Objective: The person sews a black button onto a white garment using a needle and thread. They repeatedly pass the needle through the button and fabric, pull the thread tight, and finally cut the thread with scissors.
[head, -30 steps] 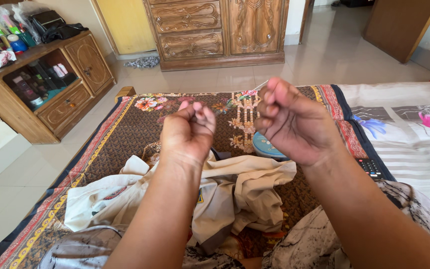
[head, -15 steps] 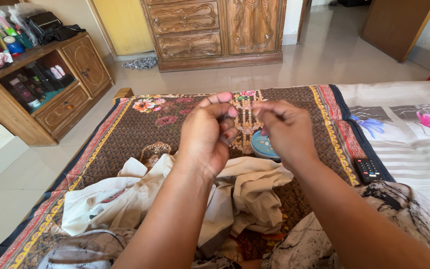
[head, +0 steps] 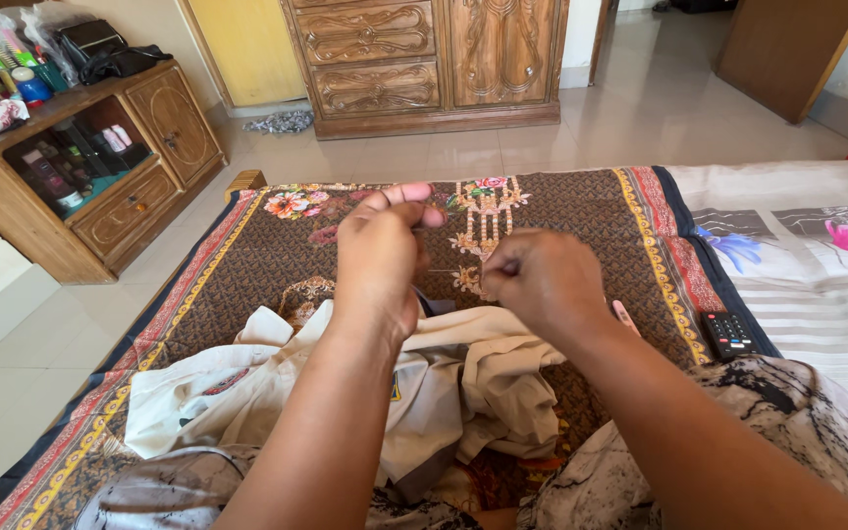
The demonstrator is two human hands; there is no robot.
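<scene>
My left hand (head: 380, 257) is raised over the bed with thumb and fingertips pinched together. My right hand (head: 542, 280) is a little lower and to the right, fingers curled and pinched too. A very fine thread (head: 449, 269) seems to run between the two pinches; it is too thin to see clearly. Below both hands lies a crumpled cream garment (head: 473, 378) on a brown patterned bedspread (head: 581, 211).
A black remote (head: 728, 334) lies right of my right arm, with a small pink object (head: 625, 316) near it. A floral sheet (head: 807, 245) covers the bed's right side. A carved wooden wardrobe (head: 424, 59) and a cluttered low cabinet (head: 80, 167) stand beyond on the tiled floor.
Both hands came down and closer together. My right hand dropped from high on the right and now covers the round blue tin seen earlier.
</scene>
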